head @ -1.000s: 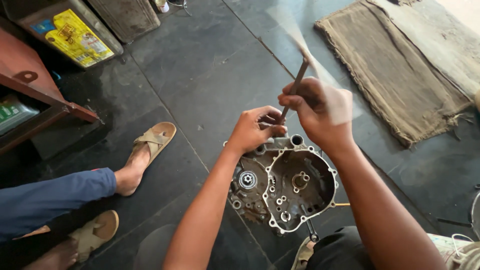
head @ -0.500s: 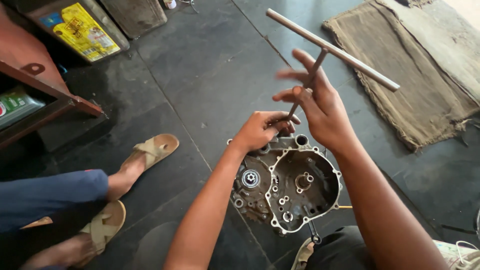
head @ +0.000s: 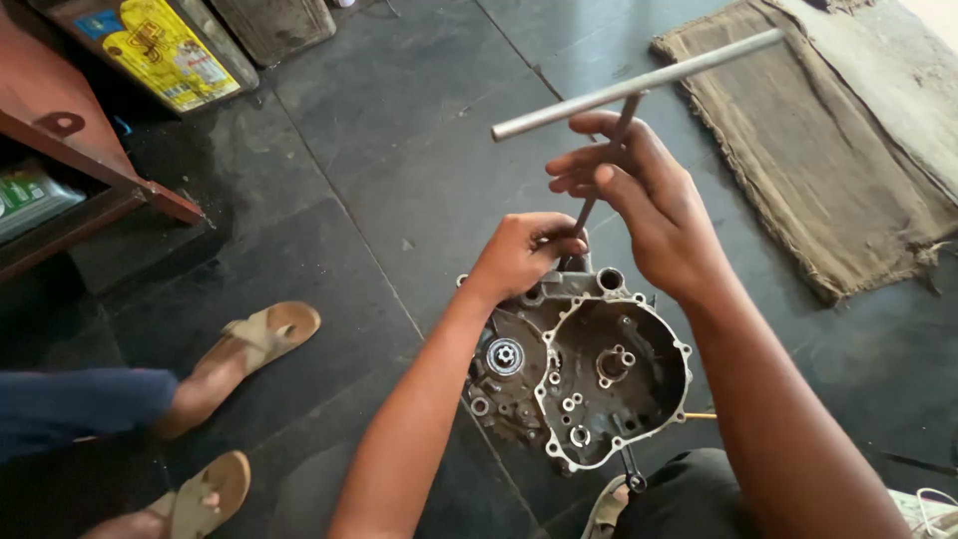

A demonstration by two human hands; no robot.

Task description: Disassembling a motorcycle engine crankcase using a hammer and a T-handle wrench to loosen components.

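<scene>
A grey metal engine case [head: 589, 384] lies open-side up on the dark floor in front of me. A T-handle wrench [head: 639, 85] stands with its shaft down at the case's far edge. My right hand [head: 644, 205] wraps its fingers around the shaft just under the crossbar. My left hand [head: 524, 250] grips the lower end of the shaft where it meets the case. Inside the case I see a gear hub [head: 505, 355] and several bolt holes.
Another person's feet in tan sandals [head: 254, 334] rest on the floor at the left. Burlap sacking [head: 828, 160] lies at the upper right. A red metal stand [head: 70, 150] and a yellow can [head: 155, 45] sit at the upper left.
The wrench was spinning and blurred a second ago; now its crossbar is still and turned to a new angle. My right hand has closed its fingers on the shaft.
</scene>
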